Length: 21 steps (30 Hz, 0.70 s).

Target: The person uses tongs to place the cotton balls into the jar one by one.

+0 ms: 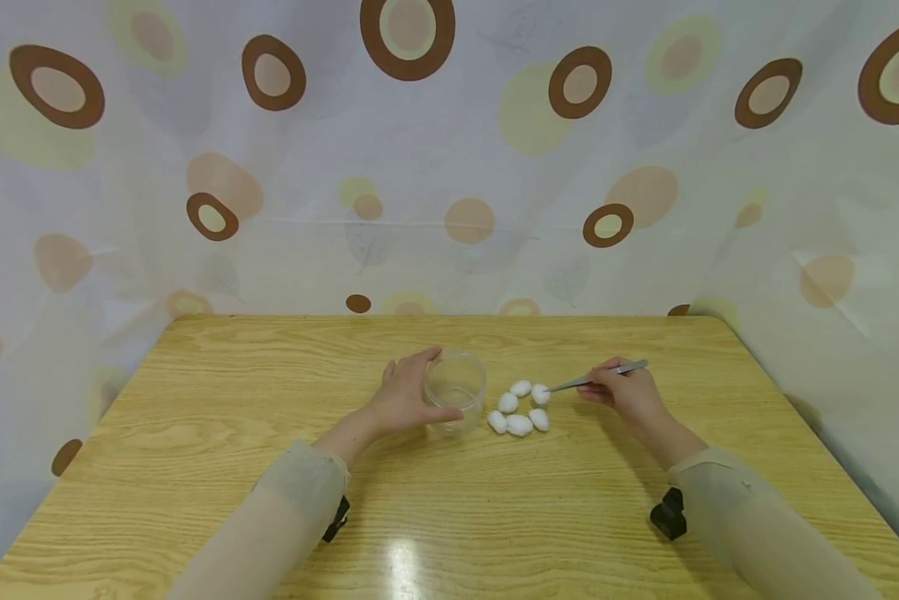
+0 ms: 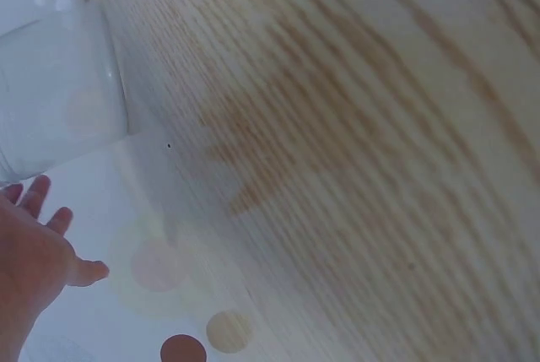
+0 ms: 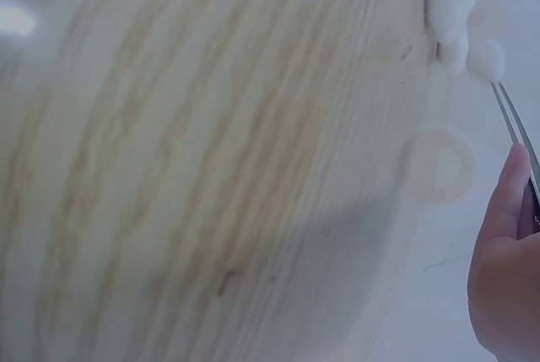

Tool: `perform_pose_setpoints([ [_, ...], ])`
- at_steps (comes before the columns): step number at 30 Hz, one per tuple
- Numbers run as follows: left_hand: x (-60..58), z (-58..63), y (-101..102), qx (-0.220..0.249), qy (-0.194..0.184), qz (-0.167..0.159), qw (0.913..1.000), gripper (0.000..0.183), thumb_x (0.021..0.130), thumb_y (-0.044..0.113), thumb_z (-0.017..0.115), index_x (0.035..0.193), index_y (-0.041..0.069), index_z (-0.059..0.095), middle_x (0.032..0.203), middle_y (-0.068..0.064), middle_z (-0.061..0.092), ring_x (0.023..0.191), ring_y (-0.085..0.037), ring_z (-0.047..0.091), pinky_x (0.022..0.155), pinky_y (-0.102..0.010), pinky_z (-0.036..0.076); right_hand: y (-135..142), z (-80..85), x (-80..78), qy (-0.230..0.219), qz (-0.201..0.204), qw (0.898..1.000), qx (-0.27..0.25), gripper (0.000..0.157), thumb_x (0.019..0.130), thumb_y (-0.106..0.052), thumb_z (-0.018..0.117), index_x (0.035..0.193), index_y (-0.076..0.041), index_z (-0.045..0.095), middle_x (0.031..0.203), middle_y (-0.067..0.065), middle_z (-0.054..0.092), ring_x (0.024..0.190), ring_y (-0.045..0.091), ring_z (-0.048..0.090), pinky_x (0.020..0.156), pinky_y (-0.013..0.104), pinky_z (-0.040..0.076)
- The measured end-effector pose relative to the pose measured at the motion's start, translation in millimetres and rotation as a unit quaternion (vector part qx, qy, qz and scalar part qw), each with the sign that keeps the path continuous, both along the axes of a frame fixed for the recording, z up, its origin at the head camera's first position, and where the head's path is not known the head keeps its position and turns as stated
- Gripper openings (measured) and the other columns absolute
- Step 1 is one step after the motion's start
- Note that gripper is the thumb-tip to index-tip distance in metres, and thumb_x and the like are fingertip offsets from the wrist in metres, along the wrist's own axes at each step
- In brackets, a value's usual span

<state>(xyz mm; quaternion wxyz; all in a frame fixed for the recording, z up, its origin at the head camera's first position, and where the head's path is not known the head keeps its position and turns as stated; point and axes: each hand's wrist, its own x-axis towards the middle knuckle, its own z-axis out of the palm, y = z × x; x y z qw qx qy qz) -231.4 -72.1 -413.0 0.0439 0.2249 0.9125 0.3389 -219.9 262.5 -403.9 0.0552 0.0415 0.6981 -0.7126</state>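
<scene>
A clear round plastic container [image 1: 464,379] stands on the table, its mouth upward. My left hand [image 1: 407,396] holds it from the left, thumb across the front and a finger behind near the rim; its other fingers [image 2: 59,223] are spread. Between container and right hand lie several white cotton balls [image 1: 519,425] in a rough ring. My right hand [image 1: 629,396] pinches metal tweezers [image 1: 629,367], which point left. At their tips is one cotton ball [image 3: 485,60], apart from the others in the right wrist view. Whether it is off the table is hard to tell.
The wood-grain table [image 1: 232,467] extends around both hands. A patterned curtain [image 1: 307,250] hangs behind it and at both sides. Each forearm wears a sleeve and a black wrist mount [image 1: 670,514].
</scene>
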Motion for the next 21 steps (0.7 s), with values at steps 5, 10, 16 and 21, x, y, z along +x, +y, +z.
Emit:
perform_pose_setpoints([
  [5,0.4,0.5,-1.2,0.014,0.010,0.006,0.9998,0.087,0.074,0.043,0.076,0.143,0.011,0.033,0.143,-0.006,0.042,0.136,-0.028,0.033,0.113,-0.059,0.002,1.8,5.6,0.8,-0.008,-0.006,1.000,-0.023,0.012,0.094,0.000,0.047,0.085,-0.005,0.052,0.071,0.000,0.063,0.067,0.007,0.068,0.069,0.020,0.055],
  [10,0.6,2.3,-0.6,0.024,0.005,0.007,0.9997,0.092,0.073,0.042,0.077,0.144,0.009,0.031,0.144,-0.008,0.042,0.137,-0.029,0.033,0.113,-0.058,0.002,3.8,11.1,1.1,-0.026,-0.015,0.998,-0.048,0.017,0.095,0.000,0.046,0.081,-0.006,0.052,0.072,0.001,0.062,0.067,0.009,0.069,0.070,0.021,0.055],
  [16,0.8,3.5,0.2,0.032,-0.009,-0.002,0.9994,0.085,0.075,0.041,0.076,0.142,0.009,0.034,0.140,-0.006,0.047,0.134,-0.027,0.037,0.113,-0.058,-0.001,6.7,14.7,2.0,-0.057,-0.026,0.994,-0.091,0.025,0.095,0.001,0.044,0.073,-0.009,0.052,0.072,0.003,0.061,0.067,0.011,0.068,0.070,0.021,0.056],
  [21,0.7,1.9,0.4,0.035,-0.013,-0.006,0.9993,0.081,0.075,0.040,0.076,0.139,0.010,0.037,0.136,-0.005,0.049,0.131,-0.026,0.040,0.114,-0.057,-0.001,8.3,15.9,2.8,-0.077,-0.028,0.991,-0.101,0.028,0.095,0.000,0.042,0.071,-0.011,0.053,0.072,0.003,0.060,0.068,0.011,0.068,0.070,0.021,0.055],
])
